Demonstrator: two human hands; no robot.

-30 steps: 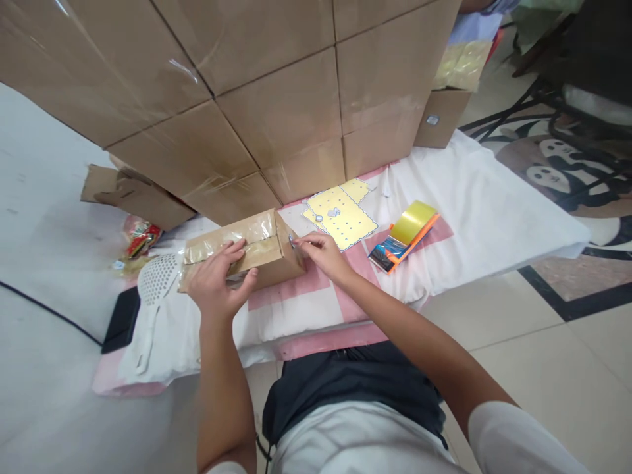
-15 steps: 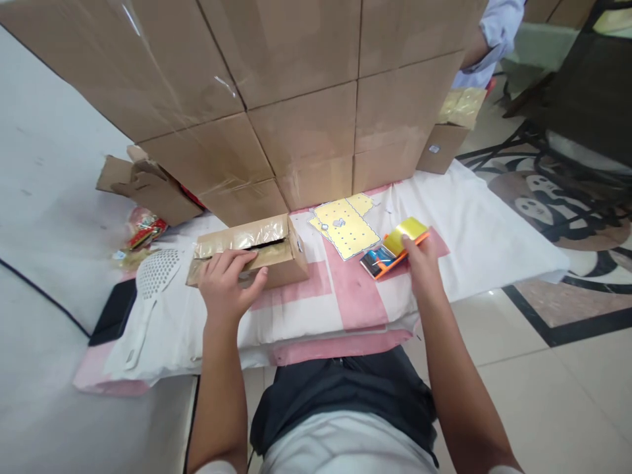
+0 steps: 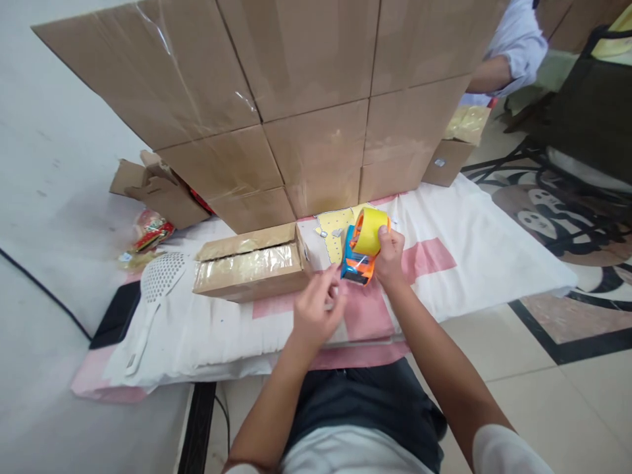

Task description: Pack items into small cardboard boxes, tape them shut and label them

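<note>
My right hand (image 3: 390, 255) is closed around an orange and blue tape dispenser (image 3: 358, 263) carrying a wide yellow roll. It is held up above the cloth. Just left of the dispenser is my left hand (image 3: 318, 308), fingers partly curled and thumb apart, with the index fingertip close to the cutting end; no object shows in it. A small cardboard box (image 3: 249, 280) lies on the left with shiny tape on its flap and a dark gap along its top seam. Behind the dispenser, yellow dotted card sheets (image 3: 333, 230) are partly hidden.
A wall of taped cardboard boxes (image 3: 316, 145) stands at the back. On the left are a white perforated ladle (image 3: 162, 276), a black phone (image 3: 116, 316), a red packet (image 3: 153, 230) and an open carton (image 3: 162, 197). Another person's arm (image 3: 494, 72) reaches behind a carton (image 3: 447, 161).
My left hand has left the small box and moved right to the dispenser. My right hand has lifted the dispenser, turned it and brought it left, over the yellow cards.
</note>
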